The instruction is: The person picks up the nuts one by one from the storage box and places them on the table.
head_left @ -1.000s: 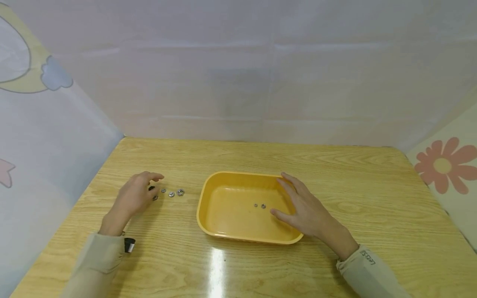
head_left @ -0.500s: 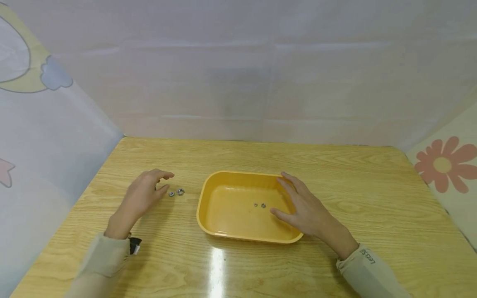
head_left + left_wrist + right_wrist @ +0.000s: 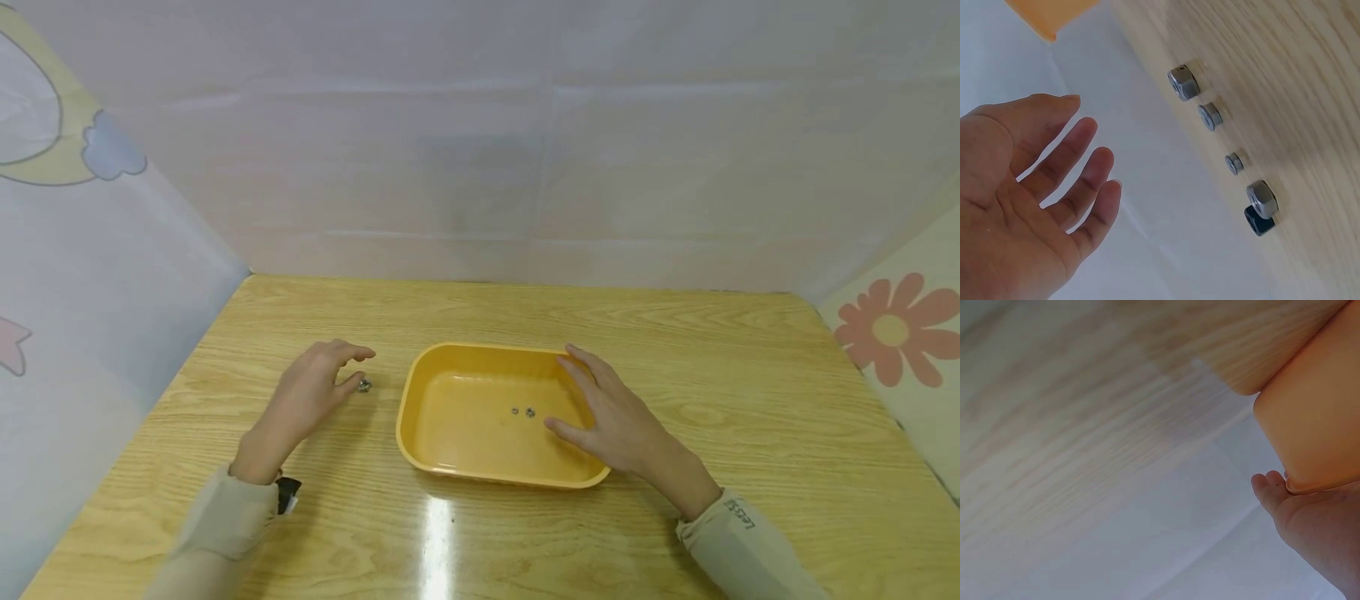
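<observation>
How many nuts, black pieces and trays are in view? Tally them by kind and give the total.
Yellow tray: 1
Nuts in the tray: 2
Silver nuts on the table: 4
Black piece: 1
Total visible: 8

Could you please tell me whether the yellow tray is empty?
The yellow tray is not empty: two small metal pieces lie on its floor.

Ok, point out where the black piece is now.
In the left wrist view's lower right, the black piece lies on the table, partly overlapped by the lowest silver nut.
</observation>
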The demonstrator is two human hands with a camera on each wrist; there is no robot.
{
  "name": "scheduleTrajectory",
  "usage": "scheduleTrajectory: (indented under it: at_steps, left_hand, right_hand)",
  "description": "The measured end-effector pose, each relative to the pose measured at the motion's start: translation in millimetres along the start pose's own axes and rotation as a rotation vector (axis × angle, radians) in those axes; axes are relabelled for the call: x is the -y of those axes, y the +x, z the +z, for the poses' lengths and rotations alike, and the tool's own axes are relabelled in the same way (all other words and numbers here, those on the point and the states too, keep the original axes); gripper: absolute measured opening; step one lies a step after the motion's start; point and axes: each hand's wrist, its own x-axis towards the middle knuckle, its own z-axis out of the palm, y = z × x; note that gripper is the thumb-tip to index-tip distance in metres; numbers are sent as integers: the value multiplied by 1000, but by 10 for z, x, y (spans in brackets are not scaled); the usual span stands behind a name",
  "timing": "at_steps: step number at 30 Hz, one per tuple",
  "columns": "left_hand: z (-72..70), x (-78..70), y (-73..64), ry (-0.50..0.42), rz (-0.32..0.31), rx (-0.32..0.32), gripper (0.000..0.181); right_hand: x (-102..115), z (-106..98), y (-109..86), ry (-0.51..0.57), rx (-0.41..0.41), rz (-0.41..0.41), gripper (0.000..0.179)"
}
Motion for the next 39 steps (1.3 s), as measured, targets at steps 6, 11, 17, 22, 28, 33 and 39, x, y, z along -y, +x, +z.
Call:
scheduleTrajectory:
  at_steps: [6, 11, 17, 22, 28, 33, 39]
  left_hand:
    - [36, -105, 33, 0, 59, -13, 30]
    - [64, -205, 65, -3, 87, -21, 29]
    - [115, -320, 128, -23, 128, -31, 29]
    - [160, -401, 173, -26, 164, -41, 29]
    - [205, -477, 198, -29, 188, -35, 30]
    - [232, -528, 209, -52, 224, -47, 32]
    - [271, -593, 229, -55, 287, -55, 30]
  right_hand:
    - [-2, 6, 1, -9, -7, 3, 86]
    - [0, -3, -2, -8, -3, 0, 85]
    - [1, -10, -2, -12, -4, 1, 84]
    - [-4, 0, -3, -13, -7, 5, 85]
    - [-7, 8, -4, -17, -10, 4, 86]
    - [-10, 14, -1, -18, -14, 0, 87]
    - [-13, 15, -1, -20, -20, -6, 87]
